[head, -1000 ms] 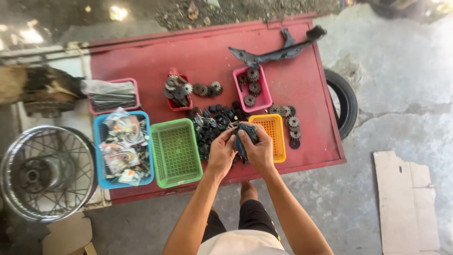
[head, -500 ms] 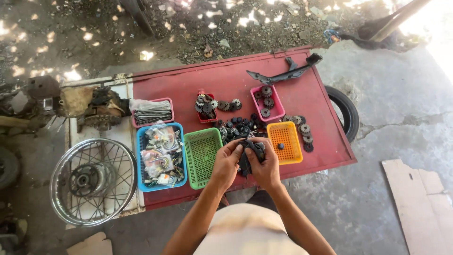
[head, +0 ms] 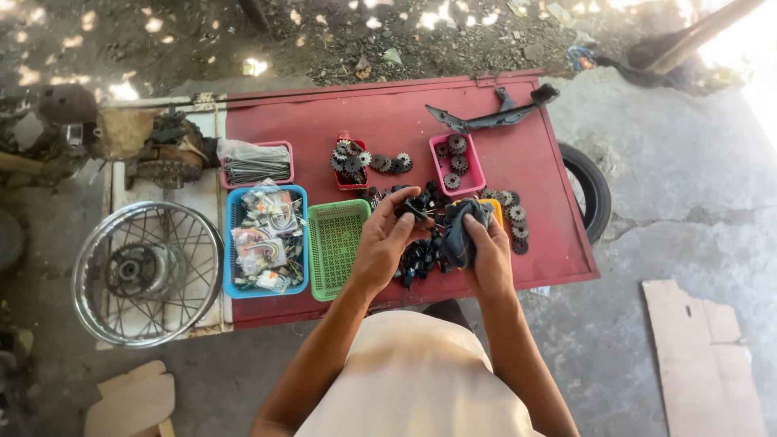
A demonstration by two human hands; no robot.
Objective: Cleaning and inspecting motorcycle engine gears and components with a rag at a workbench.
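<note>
While the left hand [head: 387, 239] pinches a small black part [head: 414, 212], the right hand [head: 488, 252] clutches a dark rag [head: 461, 231]; the pile of black parts [head: 421, 247] beneath looks mostly unwiped.

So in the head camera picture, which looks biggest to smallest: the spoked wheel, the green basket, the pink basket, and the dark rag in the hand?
1. Spoked wheel, clearly biggest.
2. Green basket.
3. Pink basket and dark rag look about alike; the rag is bunched in the right hand and nearer the camera, so I won't rank them.
</note>
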